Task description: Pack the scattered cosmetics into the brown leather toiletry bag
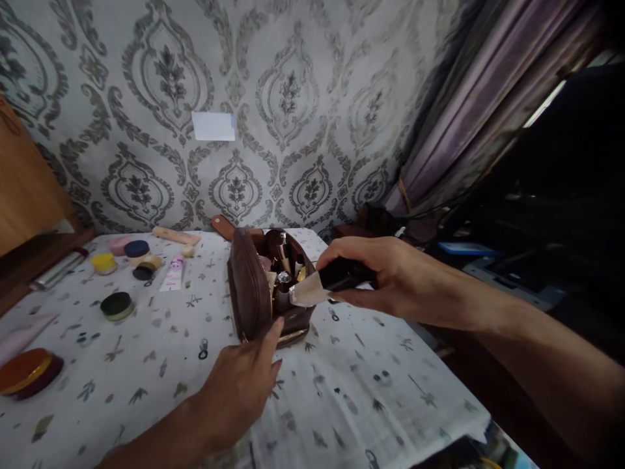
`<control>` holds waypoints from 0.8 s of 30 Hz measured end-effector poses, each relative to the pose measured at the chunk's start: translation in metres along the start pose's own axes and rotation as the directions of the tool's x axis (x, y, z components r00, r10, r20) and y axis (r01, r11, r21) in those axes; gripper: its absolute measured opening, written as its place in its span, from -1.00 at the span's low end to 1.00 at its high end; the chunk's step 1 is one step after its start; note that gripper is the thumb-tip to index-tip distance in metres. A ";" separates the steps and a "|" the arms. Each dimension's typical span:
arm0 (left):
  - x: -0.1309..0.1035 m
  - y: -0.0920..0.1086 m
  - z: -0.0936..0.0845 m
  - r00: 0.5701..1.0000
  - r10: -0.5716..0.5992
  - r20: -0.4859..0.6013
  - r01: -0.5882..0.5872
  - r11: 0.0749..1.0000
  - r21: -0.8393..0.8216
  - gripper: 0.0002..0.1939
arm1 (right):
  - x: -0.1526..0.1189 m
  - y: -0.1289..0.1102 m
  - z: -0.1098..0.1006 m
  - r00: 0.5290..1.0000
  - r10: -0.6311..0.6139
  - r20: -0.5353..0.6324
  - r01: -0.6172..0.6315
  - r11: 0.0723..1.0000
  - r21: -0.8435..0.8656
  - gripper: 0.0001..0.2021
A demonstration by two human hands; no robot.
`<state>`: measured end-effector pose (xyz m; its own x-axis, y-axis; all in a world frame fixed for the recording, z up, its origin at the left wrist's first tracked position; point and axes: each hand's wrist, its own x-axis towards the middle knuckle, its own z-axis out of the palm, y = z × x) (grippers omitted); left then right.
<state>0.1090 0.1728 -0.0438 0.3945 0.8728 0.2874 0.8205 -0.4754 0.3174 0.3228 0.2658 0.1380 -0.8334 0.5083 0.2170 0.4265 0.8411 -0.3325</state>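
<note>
A brown zip bag (250, 280) stands open on the patterned cloth, with several small cosmetic items inside, among them a bottle with a shiny silver cap (284, 280). My right hand (378, 273) holds a tube with a black cap (342, 274) and a pale translucent body (308, 290), tilted over the bag's right side with its pale end above the opening. My left hand (241, 384) is at the bag's near edge, its index finger stretched out and touching the front rim; nothing shows in it.
On the cloth (161, 371) at the left stand a yellow jar (103, 263), a dark green-lidded jar (117, 305), an orange-lidded jar (29, 372) and a pink-white tube (173, 272). A wooden piece (176, 236) lies near the patterned wall. A purple curtain (454, 111) hangs right.
</note>
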 end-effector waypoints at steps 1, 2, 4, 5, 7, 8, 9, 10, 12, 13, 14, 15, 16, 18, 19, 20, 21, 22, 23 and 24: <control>0.005 0.001 0.002 0.999 -0.039 0.032 0.038 0.999 0.028 -0.36 | 0.003 0.004 0.002 1.000 -0.019 0.009 0.019 0.999 -0.026 -0.81; 0.008 0.002 0.004 0.996 -0.069 0.051 0.067 0.997 0.044 -0.33 | 0.006 0.008 0.005 0.999 -0.036 0.023 0.038 0.998 -0.053 -0.81; 0.012 0.000 0.008 0.994 -0.102 0.043 0.100 0.994 0.046 -0.32 | 0.013 0.016 0.012 0.996 -0.071 0.051 0.076 0.992 -0.102 -0.82; 0.012 -0.001 0.010 0.994 -0.106 0.022 0.106 0.994 0.032 -0.31 | 0.017 0.020 0.016 0.995 -0.085 0.061 0.092 0.988 -0.121 -0.81; 0.010 -0.004 0.015 0.995 -0.102 -0.012 0.101 0.995 -0.025 -0.30 | 0.024 0.027 0.022 0.991 -0.110 0.075 0.120 0.983 -0.136 -0.80; 0.009 -0.006 0.016 0.995 -0.095 -0.018 0.094 0.994 -0.062 -0.29 | 0.028 0.030 0.025 0.989 -0.121 0.080 0.131 0.982 -0.134 -0.80; 0.008 -0.008 0.018 0.996 -0.085 -0.020 0.083 0.991 -0.104 -0.29 | 0.031 0.033 0.027 0.988 -0.128 0.086 0.138 0.982 -0.130 -0.79; 0.008 -0.010 0.018 0.997 -0.074 -0.022 0.070 0.987 -0.144 -0.30 | 0.034 0.035 0.028 0.987 -0.132 0.095 0.143 0.982 -0.123 -0.79; 0.008 -0.013 0.018 0.998 -0.058 -0.038 0.048 0.977 -0.207 -0.35 | 0.040 0.039 0.028 0.984 -0.132 0.117 0.145 0.983 -0.108 -0.79; 0.009 -0.015 0.017 0.997 -0.053 -0.056 0.039 0.972 -0.230 -0.38 | 0.043 0.040 0.027 0.983 -0.130 0.129 0.143 0.985 -0.100 -0.79; 0.010 -0.016 0.016 0.996 -0.051 -0.074 0.031 0.969 -0.247 -0.40 | 0.045 0.041 0.025 0.982 -0.124 0.143 0.137 0.986 -0.091 -0.79; 0.011 -0.017 0.015 0.995 -0.048 -0.090 0.023 0.965 -0.260 -0.40 | 0.047 0.042 0.023 0.982 -0.115 0.152 0.129 0.988 -0.081 -0.79; 0.013 -0.017 0.014 0.993 -0.051 -0.106 0.021 0.962 -0.271 -0.39 | 0.049 0.043 0.020 0.983 -0.108 0.152 0.120 0.990 -0.073 -0.79; 0.016 -0.013 0.013 0.990 -0.079 -0.121 0.037 0.949 -0.313 -0.33 | 0.051 0.046 0.015 0.986 -0.109 0.126 0.118 0.991 -0.065 -0.79; 0.017 -0.011 0.013 0.990 -0.099 -0.101 0.057 0.933 -0.355 -0.28 | 0.052 0.047 0.012 0.988 -0.116 0.107 0.123 0.990 -0.066 -0.79; 0.018 -0.009 0.013 0.992 -0.110 -0.068 0.073 0.910 -0.408 -0.25 | 0.052 0.048 0.010 0.989 -0.117 0.089 0.123 0.990 -0.068 -0.79; 0.019 -0.007 0.014 0.994 -0.109 -0.019 0.088 0.883 -0.461 -0.24 | 0.051 0.049 0.009 0.991 -0.114 0.077 0.119 0.991 -0.066 -0.79; 0.020 -0.006 0.016 0.995 -0.100 0.027 0.100 0.862 -0.497 -0.25 | 0.051 0.049 0.009 0.992 -0.106 0.075 0.110 0.992 -0.062 -0.79; 0.020 -0.006 0.018 0.995 -0.080 0.054 0.097 0.855 -0.510 -0.27 | 0.050 0.050 0.010 0.992 -0.096 0.082 0.101 0.993 -0.054 -0.80; 0.019 -0.007 0.021 0.997 -0.060 0.057 0.080 0.866 -0.494 -0.31 | 0.049 0.051 0.012 0.991 -0.088 0.099 0.093 0.995 -0.043 -0.81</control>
<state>0.1193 0.1951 -0.0597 0.3678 0.9044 0.2164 0.5371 -0.3965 0.7445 0.2998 0.3312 0.1202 -0.8983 0.4116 0.1539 0.3622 0.8919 -0.2708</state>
